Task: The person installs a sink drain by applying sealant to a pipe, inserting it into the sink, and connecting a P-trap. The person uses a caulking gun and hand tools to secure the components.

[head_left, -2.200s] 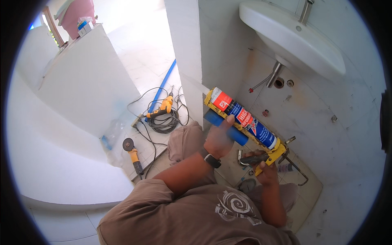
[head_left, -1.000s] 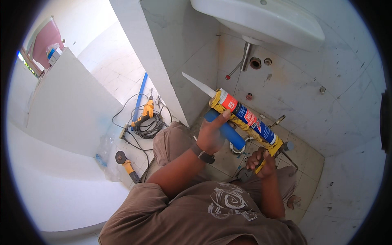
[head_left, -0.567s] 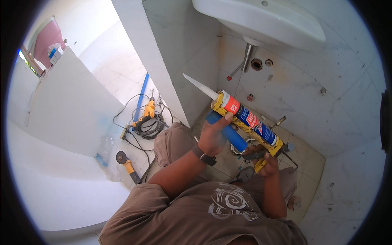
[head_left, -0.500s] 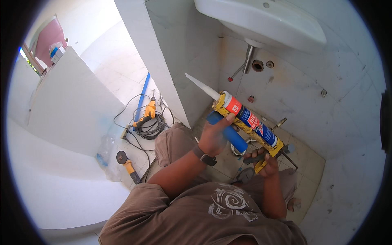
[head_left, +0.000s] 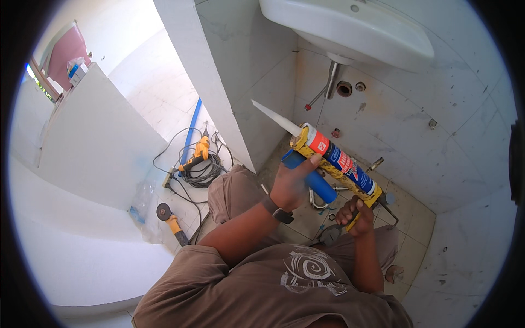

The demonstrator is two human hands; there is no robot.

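A yellow caulking gun (head_left: 339, 174) loaded with a sealant cartridge lies slantwise before me. Its long white nozzle (head_left: 276, 117) points to the upper left. My right hand (head_left: 358, 214) is closed around the gun's handle at the lower end. Under the barrel, my left hand (head_left: 292, 183) is closed on a short blue pipe (head_left: 322, 188), its thumb against the gun's barrel. The fingers of the left hand are partly hidden by the pipe.
A white washbasin (head_left: 355, 33) hangs on the tiled wall above a drain hole (head_left: 344, 88) and pipe stubs. To the left, a yellow drill (head_left: 196, 154) with coiled cable, an angle grinder (head_left: 170, 221) and a long blue pipe (head_left: 191, 128) lie on the floor beside a wall edge.
The caulking gun and the short blue pipe have shifted slightly right and down with my left hand. My right hand's fingers have closed further around the handle and trigger.
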